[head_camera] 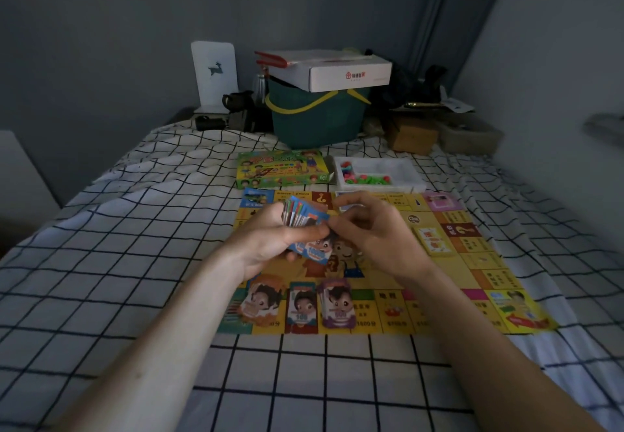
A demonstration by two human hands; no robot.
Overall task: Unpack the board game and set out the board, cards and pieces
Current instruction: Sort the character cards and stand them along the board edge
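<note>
The yellow game board (pixel 452 273) lies unfolded on the checked bed sheet. Above it my left hand (pixel 270 242) grips a fanned stack of paper notes (pixel 304 215). My right hand (pixel 368 229) pinches the top blue note (pixel 315 252) at the stack's edge. Three small piles of notes lie along the board's near edge: an orange pile (pixel 260 303), a teal pile (pixel 303 306) and a purple pile (pixel 337 303). A yellow card deck (pixel 434 241) rests on the board's right side. Behind the board sit the green game box (pixel 282 168) and a white tray (pixel 401 170) with colourful pieces (pixel 364 178).
At the bed's far end stand a dark green basket (pixel 317 121) topped by a white carton (pixel 351 72), a white card with a deer figure (pixel 214 72), dark items, and brown and grey boxes (pixel 412 134). Grey walls close in on both sides.
</note>
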